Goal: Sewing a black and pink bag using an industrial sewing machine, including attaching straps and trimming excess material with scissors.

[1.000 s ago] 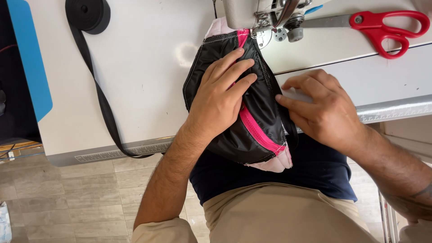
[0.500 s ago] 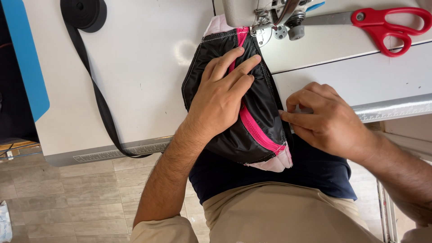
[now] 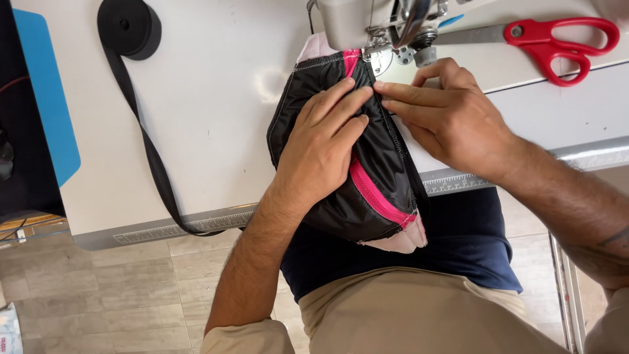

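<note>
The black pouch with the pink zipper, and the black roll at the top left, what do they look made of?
The black pouch with pink zipper looks like thin synthetic fabric, perhaps nylon: slightly glossy, finely creased, with light stitching along its edges. Pale pink lining shows at its lower end. The black roll looks like flat woven webbing, matte, its loose end trailing over the white table.

On the surface (image 3: 216, 111), the pouch (image 3: 380, 190) lies at centre, its top end under the sewing machine (image 3: 367, 19) at 12 o'clock. Scissors (image 3: 557, 39) lie at 2 o'clock, a webbing roll (image 3: 130, 27) at 10 o'clock. The left hand (image 3: 321, 151) rests on the pouch; the right hand (image 3: 445, 115) is just beside it at 3 o'clock.
</note>
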